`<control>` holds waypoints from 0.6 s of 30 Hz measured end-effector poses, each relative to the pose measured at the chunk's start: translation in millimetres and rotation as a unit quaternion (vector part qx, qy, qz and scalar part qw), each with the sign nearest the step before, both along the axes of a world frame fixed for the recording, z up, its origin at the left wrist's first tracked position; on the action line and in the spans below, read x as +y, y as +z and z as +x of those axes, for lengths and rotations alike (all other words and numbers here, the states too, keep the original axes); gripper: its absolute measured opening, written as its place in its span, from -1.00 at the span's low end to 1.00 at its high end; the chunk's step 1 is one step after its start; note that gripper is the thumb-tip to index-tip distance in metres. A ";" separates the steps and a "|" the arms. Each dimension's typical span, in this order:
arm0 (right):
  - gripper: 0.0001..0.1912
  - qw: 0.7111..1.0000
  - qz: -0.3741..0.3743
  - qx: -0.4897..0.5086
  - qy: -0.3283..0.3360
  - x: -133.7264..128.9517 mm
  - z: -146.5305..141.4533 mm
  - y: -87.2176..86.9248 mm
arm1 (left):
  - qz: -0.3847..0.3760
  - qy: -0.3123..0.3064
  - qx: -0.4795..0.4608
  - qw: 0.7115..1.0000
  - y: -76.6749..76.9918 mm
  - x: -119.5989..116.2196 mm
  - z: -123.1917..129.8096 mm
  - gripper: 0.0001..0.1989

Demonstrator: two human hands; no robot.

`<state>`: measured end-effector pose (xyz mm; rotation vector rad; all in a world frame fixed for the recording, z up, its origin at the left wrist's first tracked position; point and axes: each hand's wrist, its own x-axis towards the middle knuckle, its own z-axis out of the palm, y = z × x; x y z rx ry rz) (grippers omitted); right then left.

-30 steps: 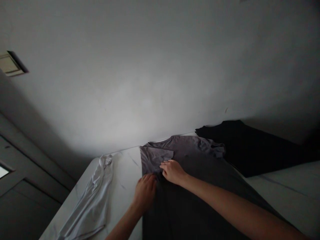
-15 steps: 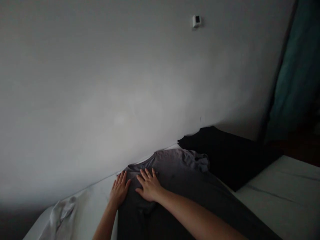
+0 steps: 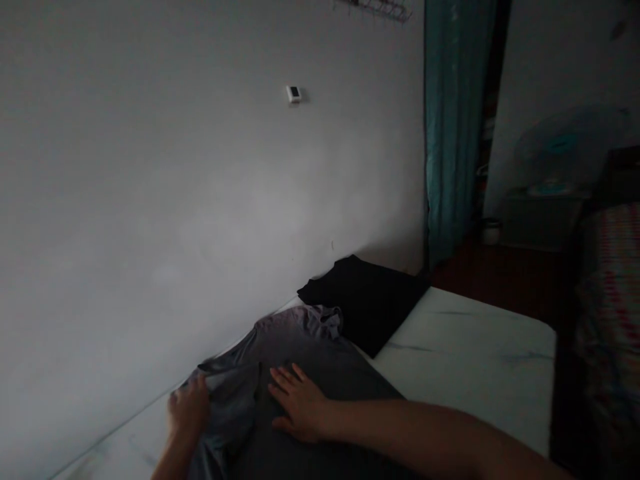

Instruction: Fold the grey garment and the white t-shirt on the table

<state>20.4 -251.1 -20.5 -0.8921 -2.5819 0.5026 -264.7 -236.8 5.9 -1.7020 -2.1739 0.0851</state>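
Note:
A dark grey T-shirt (image 3: 350, 373) lies spread on a white marble-patterned tabletop (image 3: 480, 360), its upper edge along the wall. My left hand (image 3: 189, 408) is at the shirt's left shoulder, fingers curled over the cloth and closed on it. Between my hands a flap of the shirt shows lighter grey, with creases running down from it. My right hand (image 3: 300, 405) rests flat on the chest of the shirt, palm down, fingers spread. The sleeve on the far side is bunched. Beyond it lies a folded black garment (image 3: 370, 297), partly beside that sleeve.
The pale wall (image 3: 210, 187) borders the table's far side and carries a small white device (image 3: 294, 94). A teal curtain (image 3: 450, 133) hangs past the table's end. A fan (image 3: 560, 143) stands on a cabinet (image 3: 543, 217). Patterned fabric (image 3: 623, 267) is at the right.
The view has swung right. My left hand has gone from lying flat to curling on the shirt's shoulder, where a flap now shows. My right hand stays flat on the shirt.

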 end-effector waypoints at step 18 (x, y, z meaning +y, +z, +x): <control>-0.72 0.929 -0.034 0.013 -0.369 -108.0 218.4 -51.6 | 0.023 -0.087 -0.216 0.972 13.6 68.4 376.6 -0.62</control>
